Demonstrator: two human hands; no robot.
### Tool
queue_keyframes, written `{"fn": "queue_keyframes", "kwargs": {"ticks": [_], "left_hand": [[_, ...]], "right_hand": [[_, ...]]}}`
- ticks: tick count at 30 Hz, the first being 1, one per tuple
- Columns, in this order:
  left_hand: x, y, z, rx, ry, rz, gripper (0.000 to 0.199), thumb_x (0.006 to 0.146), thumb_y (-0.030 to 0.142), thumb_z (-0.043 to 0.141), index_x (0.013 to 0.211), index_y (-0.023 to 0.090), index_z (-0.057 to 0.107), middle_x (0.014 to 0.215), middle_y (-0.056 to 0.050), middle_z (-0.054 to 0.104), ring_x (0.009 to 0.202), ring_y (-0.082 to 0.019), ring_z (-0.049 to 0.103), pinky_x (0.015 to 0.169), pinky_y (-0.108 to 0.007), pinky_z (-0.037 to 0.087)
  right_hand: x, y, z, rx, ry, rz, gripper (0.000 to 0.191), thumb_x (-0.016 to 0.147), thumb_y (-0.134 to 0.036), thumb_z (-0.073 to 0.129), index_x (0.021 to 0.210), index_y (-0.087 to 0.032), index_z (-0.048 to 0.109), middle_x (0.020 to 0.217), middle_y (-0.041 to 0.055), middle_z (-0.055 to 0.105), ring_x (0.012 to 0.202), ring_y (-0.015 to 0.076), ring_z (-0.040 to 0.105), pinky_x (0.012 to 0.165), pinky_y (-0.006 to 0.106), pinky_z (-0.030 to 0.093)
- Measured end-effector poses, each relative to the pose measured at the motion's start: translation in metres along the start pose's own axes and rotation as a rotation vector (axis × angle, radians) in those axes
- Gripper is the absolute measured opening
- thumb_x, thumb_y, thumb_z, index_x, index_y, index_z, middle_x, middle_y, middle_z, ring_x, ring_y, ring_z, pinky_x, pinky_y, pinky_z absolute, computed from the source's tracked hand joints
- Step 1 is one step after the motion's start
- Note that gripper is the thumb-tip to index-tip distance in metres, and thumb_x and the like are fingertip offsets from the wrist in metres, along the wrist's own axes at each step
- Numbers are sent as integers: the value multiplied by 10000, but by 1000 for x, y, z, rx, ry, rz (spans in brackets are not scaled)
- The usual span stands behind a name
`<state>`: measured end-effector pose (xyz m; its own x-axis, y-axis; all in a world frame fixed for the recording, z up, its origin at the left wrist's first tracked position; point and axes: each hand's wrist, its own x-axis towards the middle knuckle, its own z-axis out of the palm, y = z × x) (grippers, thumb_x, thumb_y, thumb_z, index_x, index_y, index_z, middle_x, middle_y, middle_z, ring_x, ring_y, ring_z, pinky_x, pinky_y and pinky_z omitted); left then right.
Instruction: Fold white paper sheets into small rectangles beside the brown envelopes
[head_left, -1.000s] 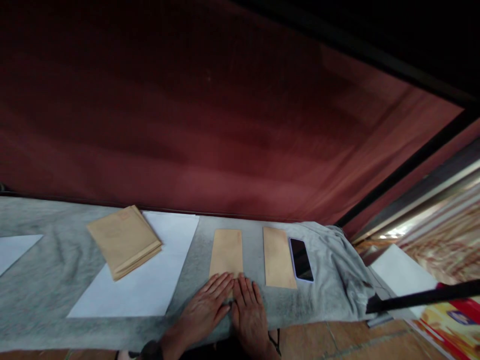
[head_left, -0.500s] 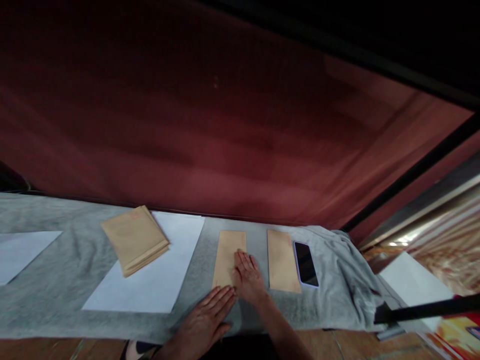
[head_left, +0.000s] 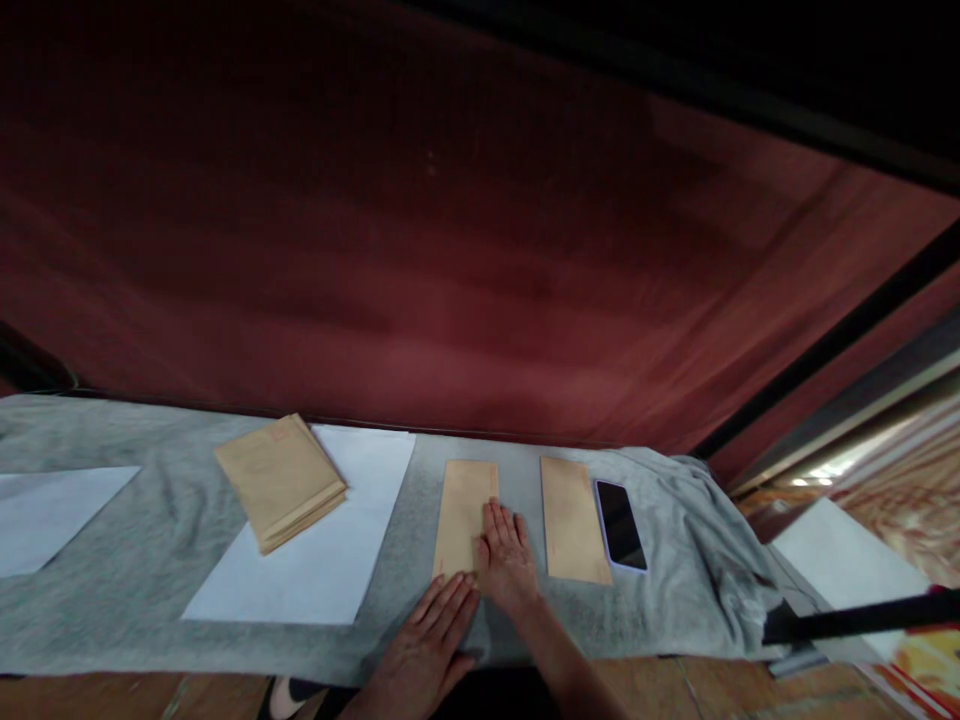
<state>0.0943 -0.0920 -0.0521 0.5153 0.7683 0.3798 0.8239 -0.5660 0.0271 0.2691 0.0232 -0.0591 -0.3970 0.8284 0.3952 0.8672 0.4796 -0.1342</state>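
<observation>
A brown envelope [head_left: 465, 510] lies flat in front of me on the grey cloth [head_left: 390, 590]. My left hand [head_left: 431, 635] lies flat with its fingertips on the envelope's near edge. Along the right edge, my right hand [head_left: 508, 555] presses down with fingers stretched out. Neither hand grips anything. To the right is another brown envelope [head_left: 574, 520], with a dark-screened phone [head_left: 622, 527] beside it. On the left, a stack of brown envelopes [head_left: 281, 480] rests at an angle over white paper [head_left: 330, 580].
More white paper [head_left: 60, 510] lies at the far left of the cloth. A dark red curtain-like panel [head_left: 450, 250] rises behind the cloth's far edge. At the right, a black bar [head_left: 862, 615] crosses in front of a white sheet [head_left: 840, 555]. Tiled floor [head_left: 660, 690] shows below.
My right hand has shifted slightly to the right, onto the envelope's right edge. My left hand stays at the near edge. The whole view has moved a little.
</observation>
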Motion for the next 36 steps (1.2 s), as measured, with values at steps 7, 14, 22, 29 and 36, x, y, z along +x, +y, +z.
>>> {"fn": "queue_keyframes", "kwargs": {"ticks": [7, 14, 22, 29, 36], "left_hand": [[-9, 5, -10, 69, 0, -55, 709, 989, 500, 485, 1586, 199, 248, 1571, -82, 444, 1393, -225, 487, 1128, -369, 432], [-17, 6, -14, 99, 20, -95, 679, 998, 453, 484, 1584, 197, 254, 1558, -80, 463, 1394, -208, 486, 1131, -341, 423], [-20, 0, -7, 80, 14, -104, 565, 999, 437, 482, 1509, 202, 420, 1497, -91, 543, 1362, -226, 526, 1108, -383, 462], [36, -4, 6, -65, -58, -181, 497, 1020, 362, 411, 1492, 210, 446, 1528, -85, 510, 1411, -238, 464, 1165, -464, 383], [99, -20, 34, -111, -150, -299, 538, 988, 316, 434, 1524, 272, 401, 1633, -55, 347, 1520, -324, 238, 1211, -629, 176]], "right_hand": [[-76, -5, -20, -31, 42, -133, 519, 1046, -358, 393, 1554, -252, 368, 1562, 74, 435, 1402, 246, 468, 1188, 457, 282], [-89, -1, -25, -13, 131, -283, 526, 1041, -365, 418, 1556, -277, 359, 1476, 47, 551, 1313, 211, 559, 1197, 388, 248], [-96, -1, -31, 27, 155, -225, 524, 1047, -270, 384, 1566, -226, 334, 1439, 54, 590, 1286, 189, 587, 1170, 367, 313], [-101, -5, -33, 46, 124, -159, 528, 1028, -238, 416, 1553, -254, 365, 1460, 43, 570, 1317, 206, 562, 1170, 411, 337], [-103, -7, -33, 42, 51, -68, 496, 1030, -331, 427, 1525, -299, 425, 1501, 43, 527, 1351, 246, 528, 1172, 445, 348]]}}
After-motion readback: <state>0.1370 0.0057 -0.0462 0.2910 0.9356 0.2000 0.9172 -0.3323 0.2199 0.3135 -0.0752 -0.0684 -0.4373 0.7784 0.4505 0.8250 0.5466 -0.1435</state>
